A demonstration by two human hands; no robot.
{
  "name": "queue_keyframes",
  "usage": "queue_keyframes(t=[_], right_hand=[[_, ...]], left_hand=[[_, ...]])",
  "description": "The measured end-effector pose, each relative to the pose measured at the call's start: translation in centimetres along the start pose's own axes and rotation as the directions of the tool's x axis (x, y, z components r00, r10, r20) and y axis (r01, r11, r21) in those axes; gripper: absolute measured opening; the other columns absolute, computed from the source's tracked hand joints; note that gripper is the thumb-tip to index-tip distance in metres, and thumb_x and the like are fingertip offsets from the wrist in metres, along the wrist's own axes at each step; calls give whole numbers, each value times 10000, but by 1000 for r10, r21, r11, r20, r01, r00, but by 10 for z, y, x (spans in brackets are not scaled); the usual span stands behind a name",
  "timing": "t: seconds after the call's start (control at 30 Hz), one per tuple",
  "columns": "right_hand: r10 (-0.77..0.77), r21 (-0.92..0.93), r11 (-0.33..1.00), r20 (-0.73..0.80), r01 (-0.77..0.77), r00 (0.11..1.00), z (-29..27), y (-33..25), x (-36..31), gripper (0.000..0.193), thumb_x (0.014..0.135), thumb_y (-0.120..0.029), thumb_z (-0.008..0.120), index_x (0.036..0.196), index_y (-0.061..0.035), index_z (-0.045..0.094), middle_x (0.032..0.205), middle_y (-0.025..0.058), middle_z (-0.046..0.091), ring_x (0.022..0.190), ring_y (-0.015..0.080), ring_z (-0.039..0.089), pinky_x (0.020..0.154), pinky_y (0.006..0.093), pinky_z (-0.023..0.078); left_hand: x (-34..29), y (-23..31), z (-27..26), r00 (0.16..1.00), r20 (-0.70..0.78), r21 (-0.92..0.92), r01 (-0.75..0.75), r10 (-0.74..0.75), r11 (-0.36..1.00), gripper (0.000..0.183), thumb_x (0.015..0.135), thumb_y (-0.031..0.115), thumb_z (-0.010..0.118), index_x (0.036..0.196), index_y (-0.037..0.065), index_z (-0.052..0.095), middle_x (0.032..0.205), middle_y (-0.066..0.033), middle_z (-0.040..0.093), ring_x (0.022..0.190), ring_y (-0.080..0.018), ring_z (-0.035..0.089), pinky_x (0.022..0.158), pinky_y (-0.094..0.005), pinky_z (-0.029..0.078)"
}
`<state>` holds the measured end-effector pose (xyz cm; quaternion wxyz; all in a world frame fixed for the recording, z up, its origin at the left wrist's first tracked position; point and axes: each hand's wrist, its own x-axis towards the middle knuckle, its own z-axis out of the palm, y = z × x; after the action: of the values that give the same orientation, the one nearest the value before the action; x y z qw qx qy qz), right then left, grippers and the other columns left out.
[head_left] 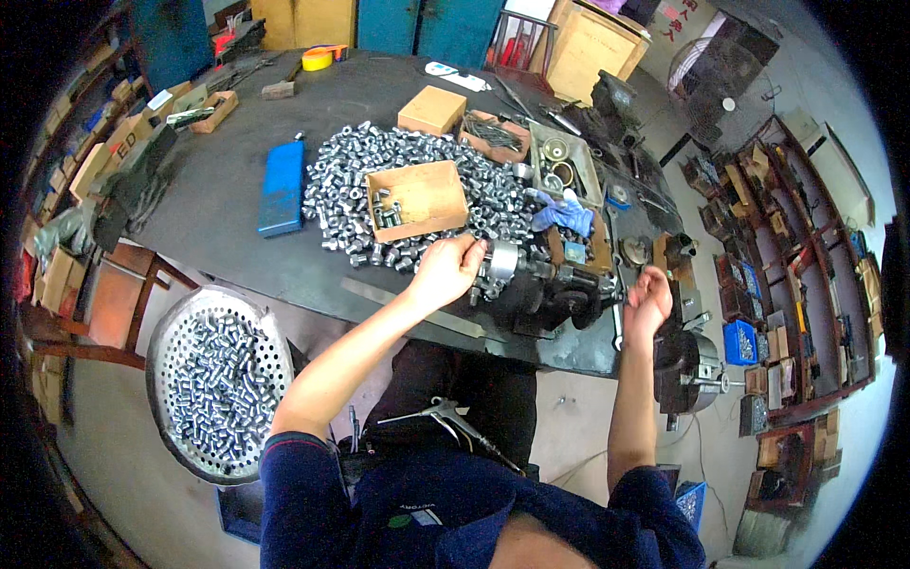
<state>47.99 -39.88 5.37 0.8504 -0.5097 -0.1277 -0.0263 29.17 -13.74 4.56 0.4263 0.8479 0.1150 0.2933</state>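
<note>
My left hand (447,270) is closed in a pinch beside the bright metal chuck (503,259) of a small dark bench machine (569,299). Whatever is between those fingertips is too small to make out. At the machine's other end, by its handle side, my right hand (648,305) has its fingers curled in; what they grip, if anything, is hidden. Behind the left hand spreads a heap of short silvery metal sleeves (341,194). An open cardboard box (431,199) with a few such sleeves inside sits on the heap.
A perforated metal pan (171,370) full of sleeves stands at my left. On the table are a blue flat case (282,190), a closed carton (431,109), a blue glove (563,212) and a wrench (617,327). An air gun (441,410) lies at my lap; shelves (806,284) stand right.
</note>
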Motion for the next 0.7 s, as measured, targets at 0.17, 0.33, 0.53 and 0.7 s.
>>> queue_keyframes(t=[0.17,0.33,0.53,0.7], right_hand=[[194,30,980,28,-194,981,-58,18,-51,208,815,-235,483,851,-31,502,592,-11,409,409,43,287,329,178,194],[175,-153,965,-225,-212,959,-89,119,16,158,769,-155,503,745,-14,572,634,25,519,452,94,435,376,216,333],[107,-139,984,-23,-110,994,-7,39,52,145,775,-93,464,807,-8,577,621,2,490,483,64,411,396,192,301],[40,51,998,89,-44,995,-10,-7,-14,183,802,-162,507,895,-5,517,654,-7,431,490,36,332,379,165,233]], left_hand=[[0,1,3,994,28,-95,108,-106,990,293,814,221,496,638,-13,499,511,-174,477,512,-351,500,480,-404,376],[13,1,-13,975,126,-169,202,-182,965,183,781,185,545,776,6,580,587,-143,567,568,-262,578,532,-354,428],[56,-54,-45,996,-88,480,36,8,876,158,697,120,591,801,2,590,666,-166,587,652,-293,591,609,-371,456],[55,-68,-79,987,-160,324,46,7,945,250,694,121,557,913,2,553,732,-177,593,747,-308,576,667,-382,451]])
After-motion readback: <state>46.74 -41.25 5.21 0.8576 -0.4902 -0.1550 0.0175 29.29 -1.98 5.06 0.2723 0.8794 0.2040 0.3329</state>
